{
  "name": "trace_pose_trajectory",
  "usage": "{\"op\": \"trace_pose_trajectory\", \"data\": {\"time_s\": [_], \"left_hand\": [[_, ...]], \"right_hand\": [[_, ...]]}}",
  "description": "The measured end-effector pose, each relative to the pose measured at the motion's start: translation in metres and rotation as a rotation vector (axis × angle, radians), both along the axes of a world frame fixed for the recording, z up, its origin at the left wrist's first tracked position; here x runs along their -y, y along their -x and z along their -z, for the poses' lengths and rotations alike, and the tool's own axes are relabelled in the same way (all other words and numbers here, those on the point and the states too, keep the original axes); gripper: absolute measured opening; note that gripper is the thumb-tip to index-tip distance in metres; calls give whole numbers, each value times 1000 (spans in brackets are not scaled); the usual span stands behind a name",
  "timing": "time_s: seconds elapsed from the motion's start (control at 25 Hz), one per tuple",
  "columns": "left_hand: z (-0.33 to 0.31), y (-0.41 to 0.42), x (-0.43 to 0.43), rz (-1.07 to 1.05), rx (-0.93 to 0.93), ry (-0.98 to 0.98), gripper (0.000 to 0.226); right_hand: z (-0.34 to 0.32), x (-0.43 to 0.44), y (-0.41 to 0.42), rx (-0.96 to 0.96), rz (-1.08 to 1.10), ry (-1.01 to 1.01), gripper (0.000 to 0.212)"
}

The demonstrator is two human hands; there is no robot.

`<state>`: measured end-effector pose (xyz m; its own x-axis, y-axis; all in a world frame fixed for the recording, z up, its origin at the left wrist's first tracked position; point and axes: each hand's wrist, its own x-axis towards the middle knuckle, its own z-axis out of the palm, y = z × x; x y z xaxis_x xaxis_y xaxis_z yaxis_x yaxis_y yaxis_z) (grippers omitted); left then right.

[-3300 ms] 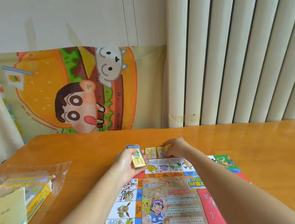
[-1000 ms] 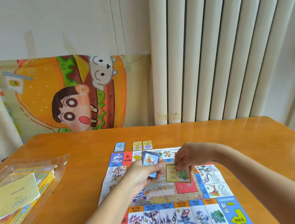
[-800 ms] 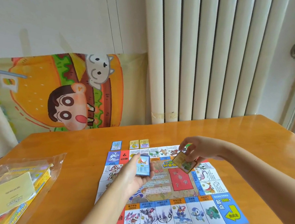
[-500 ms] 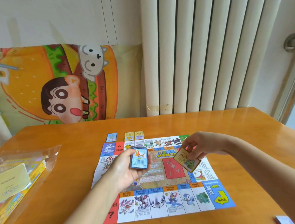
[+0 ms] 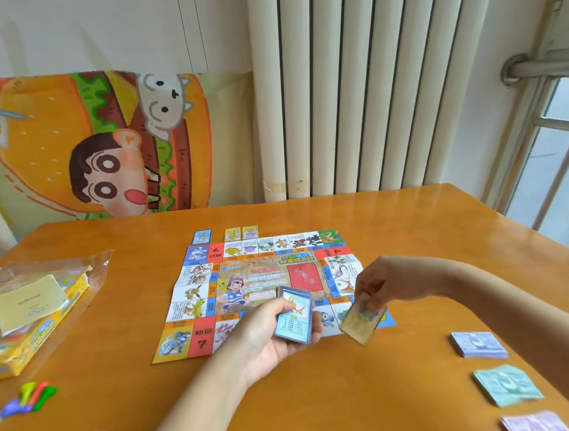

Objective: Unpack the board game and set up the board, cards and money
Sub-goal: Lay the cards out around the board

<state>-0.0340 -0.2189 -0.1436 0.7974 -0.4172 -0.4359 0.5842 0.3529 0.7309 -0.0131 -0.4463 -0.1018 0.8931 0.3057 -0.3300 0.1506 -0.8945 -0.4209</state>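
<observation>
Board game pieces are spread over an orange wooden table (image 5: 328, 408). The left hand (image 5: 262, 337) is curled around a deck of cards (image 5: 294, 319), thumb across the blue top card, above the near edge of the board (image 5: 257, 275), an unfolded paper sheet lying flat and stretching away beyond both hands. Just right of the deck, the right hand (image 5: 382, 279) hangs fingers-down and pinches a single card (image 5: 362, 320) by its upper edge. The card is tilted, in the air over the board's near right corner, and too blurred to read. Far beyond the left hand, three placed cards (image 5: 233, 234) lie just outside the board's far edge. Right of the right hand and nearer the wearer, money stacks (image 5: 505, 384) sit in a line, well apart from the board. Well left of the left hand lies a clear plastic bag (image 5: 27, 303) holding a yellow box.

The step in hand appears to be dealing cards out to their squares. To do it well, the card likely needs matching to its picture on the board, then laying flat just outside that square, squared to the edge like the far three. A light touch should help, since the thin creased sheet could slide or lift. The left thumb should keep the deck squared.
</observation>
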Motion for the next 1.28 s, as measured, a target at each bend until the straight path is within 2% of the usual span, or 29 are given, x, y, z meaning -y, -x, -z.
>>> {"op": "trace_pose_trajectory", "data": {"time_s": [0.12,0.24,0.52,0.68,1.04,1.28], "left_hand": [[10,17,4,-58,-41,110,28],[21,26,6,-133,-45,166,27],[23,33,1,-212,-4,194,24],[22,33,-4,-203,-31,213,25],[22,30,-12,-161,-48,215,26],[22,32,-12,-123,-51,203,27]], "right_hand": [[14,2,19,-44,-40,23,14],[33,0,33,-99,-36,-37,16],[62,0,37,183,173,-133,19],[66,-4,34,243,182,-109,23],[66,-2,25,142,176,-138,20],[55,-2,22,112,107,-74,21]]}}
